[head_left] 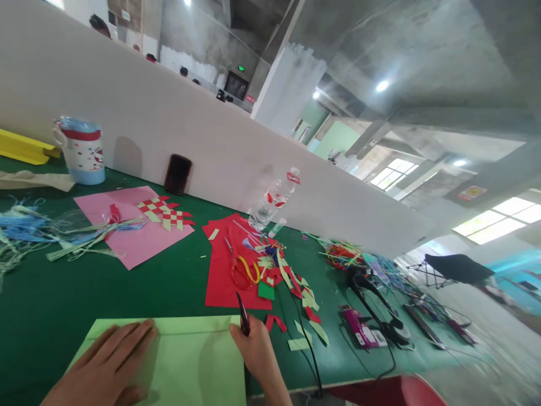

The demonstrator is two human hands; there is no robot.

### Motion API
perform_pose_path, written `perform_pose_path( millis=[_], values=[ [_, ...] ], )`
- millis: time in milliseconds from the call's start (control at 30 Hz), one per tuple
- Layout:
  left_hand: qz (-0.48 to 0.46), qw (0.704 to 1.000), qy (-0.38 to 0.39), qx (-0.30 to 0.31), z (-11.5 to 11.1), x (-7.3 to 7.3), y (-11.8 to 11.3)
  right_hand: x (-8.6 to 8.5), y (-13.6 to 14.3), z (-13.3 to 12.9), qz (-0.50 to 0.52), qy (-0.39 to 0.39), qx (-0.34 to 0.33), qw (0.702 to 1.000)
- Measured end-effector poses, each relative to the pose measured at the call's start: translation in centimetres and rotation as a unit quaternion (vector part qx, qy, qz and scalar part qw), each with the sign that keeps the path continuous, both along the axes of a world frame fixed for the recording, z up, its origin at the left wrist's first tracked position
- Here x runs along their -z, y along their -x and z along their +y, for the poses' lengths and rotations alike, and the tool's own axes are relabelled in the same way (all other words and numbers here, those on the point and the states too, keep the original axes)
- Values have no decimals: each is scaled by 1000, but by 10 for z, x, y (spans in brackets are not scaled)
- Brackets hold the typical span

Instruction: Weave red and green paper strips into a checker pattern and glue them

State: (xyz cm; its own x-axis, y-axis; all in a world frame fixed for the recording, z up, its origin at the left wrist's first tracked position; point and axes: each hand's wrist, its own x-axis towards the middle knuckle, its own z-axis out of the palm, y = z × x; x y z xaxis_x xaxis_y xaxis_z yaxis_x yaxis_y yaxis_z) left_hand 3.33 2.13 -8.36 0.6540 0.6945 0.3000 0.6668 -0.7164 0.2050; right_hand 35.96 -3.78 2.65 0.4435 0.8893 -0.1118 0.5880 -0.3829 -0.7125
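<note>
A light green sheet of paper [190,361] lies at the table's near edge, with a crease line running just below its far edge. My left hand [110,361] rests flat on the sheet's left side, fingers stretched out. At the sheet's far right corner, my right hand [256,341] is closed around a slim, dark, pointed tool [242,316]; its exact kind is unclear. Its tip points away from me, and my thumb is by the paper's edge. Beyond it, scissors with yellow and red handles [247,272] lie on red paper [220,282].
Pink paper [135,242] with woven red-and-green pieces lies left, beside blue-white tassels [25,225]. A phone [178,174], a plastic bottle [273,200] and a cup [84,158] stand along the wall. Paper scraps [302,342], a purple device [362,330] and cables lie right.
</note>
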Motion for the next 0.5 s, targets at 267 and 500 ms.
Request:
perform_pose_path(
  millis=[267,500],
  values=[
    [-51,989,-136,14,-1,-20,-3,0,-4,-7,-109,-52,17,992],
    [-64,993,-101,8,-3,2,-3,-10,43,-15,-195,-122,-66,971]
  ],
)
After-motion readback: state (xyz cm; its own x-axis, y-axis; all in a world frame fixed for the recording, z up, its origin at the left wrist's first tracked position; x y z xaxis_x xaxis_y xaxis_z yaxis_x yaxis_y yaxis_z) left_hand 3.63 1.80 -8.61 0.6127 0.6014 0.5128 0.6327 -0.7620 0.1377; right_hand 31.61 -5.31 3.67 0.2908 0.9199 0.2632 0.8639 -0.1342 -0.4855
